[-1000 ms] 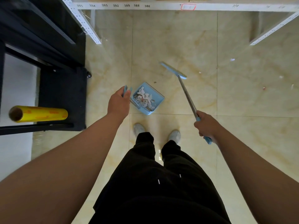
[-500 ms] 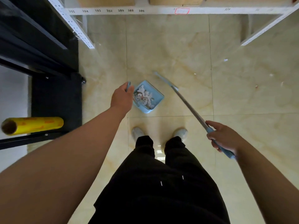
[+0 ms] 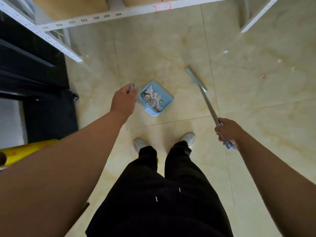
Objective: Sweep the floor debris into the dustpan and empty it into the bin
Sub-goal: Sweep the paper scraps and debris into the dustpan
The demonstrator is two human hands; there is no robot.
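A light blue dustpan (image 3: 166, 98) sits in front of my feet with a heap of white scraps (image 3: 153, 98) inside it. My left hand (image 3: 123, 102) grips the top of its upright handle, just left of the pan. My right hand (image 3: 228, 131) holds the blue grip of a long-handled broom (image 3: 207, 103). The broom's narrow blue head (image 3: 194, 76) is to the right of the pan, apart from it. A few small bits of debris (image 3: 225, 51) lie scattered on the tiles at the right.
A white numbered shelf rack (image 3: 95, 18) runs along the top, its angled posts at left and right. A black rack (image 3: 29, 65) stands at the left with a yellow film roll (image 3: 20, 151) sticking out. Beige floor tiles (image 3: 265, 151) spread to the right.
The broom head has swung from above the dustpan to its right side. My right hand has shifted outward to the right. The view has tilted slightly; the dustpan stays with my left hand.
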